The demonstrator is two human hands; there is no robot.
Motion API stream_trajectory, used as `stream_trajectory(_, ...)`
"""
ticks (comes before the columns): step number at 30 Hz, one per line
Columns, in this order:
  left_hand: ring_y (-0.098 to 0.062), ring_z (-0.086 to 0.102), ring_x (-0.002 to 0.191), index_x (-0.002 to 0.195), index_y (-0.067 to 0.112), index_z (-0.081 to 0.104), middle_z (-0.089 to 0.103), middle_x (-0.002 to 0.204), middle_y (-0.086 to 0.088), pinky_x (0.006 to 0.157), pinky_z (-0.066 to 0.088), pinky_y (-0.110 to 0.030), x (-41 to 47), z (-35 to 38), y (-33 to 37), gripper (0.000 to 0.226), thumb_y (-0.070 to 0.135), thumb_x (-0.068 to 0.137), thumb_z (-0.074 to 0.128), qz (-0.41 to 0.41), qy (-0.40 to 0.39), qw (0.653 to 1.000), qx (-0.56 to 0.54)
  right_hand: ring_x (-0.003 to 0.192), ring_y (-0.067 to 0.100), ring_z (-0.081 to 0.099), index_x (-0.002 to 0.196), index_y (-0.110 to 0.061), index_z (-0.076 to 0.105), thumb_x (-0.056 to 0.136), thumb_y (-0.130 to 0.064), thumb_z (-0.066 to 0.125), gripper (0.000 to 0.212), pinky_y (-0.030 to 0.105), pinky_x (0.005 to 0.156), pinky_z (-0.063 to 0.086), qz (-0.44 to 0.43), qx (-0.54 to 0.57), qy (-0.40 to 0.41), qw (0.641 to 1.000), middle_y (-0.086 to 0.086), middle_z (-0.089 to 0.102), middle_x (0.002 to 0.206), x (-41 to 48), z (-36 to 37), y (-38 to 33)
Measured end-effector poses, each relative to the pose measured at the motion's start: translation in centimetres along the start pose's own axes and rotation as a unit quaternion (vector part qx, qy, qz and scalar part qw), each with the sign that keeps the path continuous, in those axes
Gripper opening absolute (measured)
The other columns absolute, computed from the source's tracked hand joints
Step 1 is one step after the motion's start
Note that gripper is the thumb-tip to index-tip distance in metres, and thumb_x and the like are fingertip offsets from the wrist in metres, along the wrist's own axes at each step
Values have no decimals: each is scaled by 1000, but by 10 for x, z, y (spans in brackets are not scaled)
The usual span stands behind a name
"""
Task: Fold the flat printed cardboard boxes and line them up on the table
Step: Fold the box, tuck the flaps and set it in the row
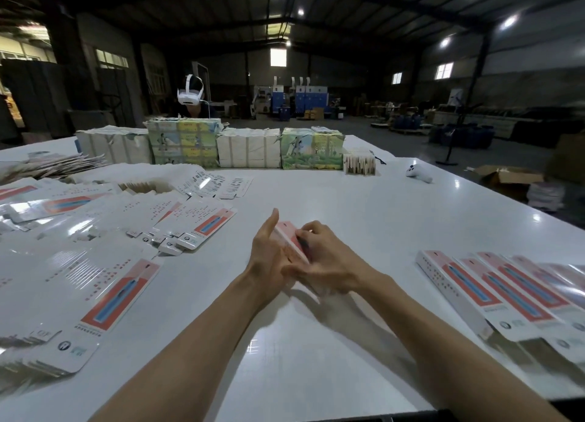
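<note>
Centrally, right grip (323, 261) pinches the pink box (292, 242) against left grip (269, 257), whose fingers lie straight.

the one camera rides on the person's head, looking forward and down across the white table (348, 196). it sits close over the forearms, and the left hand (269, 257) and right hand (329, 263) meet on a pink box (292, 241) near mid-frame. its wide angle reaches the far hall.
</note>
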State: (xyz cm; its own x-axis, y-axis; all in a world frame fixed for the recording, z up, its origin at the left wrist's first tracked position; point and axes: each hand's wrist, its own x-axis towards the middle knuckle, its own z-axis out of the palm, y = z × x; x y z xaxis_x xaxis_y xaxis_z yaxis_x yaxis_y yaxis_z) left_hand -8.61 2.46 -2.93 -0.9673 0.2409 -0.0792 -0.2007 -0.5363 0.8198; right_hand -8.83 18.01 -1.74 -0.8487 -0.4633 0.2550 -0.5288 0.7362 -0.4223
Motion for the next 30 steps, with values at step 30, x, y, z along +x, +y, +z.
stream_trajectory(30, -25, 75, 105, 114, 16, 79, 76, 110, -10, 89, 58, -28, 10, -7, -17, 22, 25, 98, 67, 46, -24, 978, 200, 149, 30, 35, 150, -13, 45, 109, -30, 49, 45, 44, 121, 32, 222, -286, 115, 925, 11, 40, 160, -100, -60, 38)
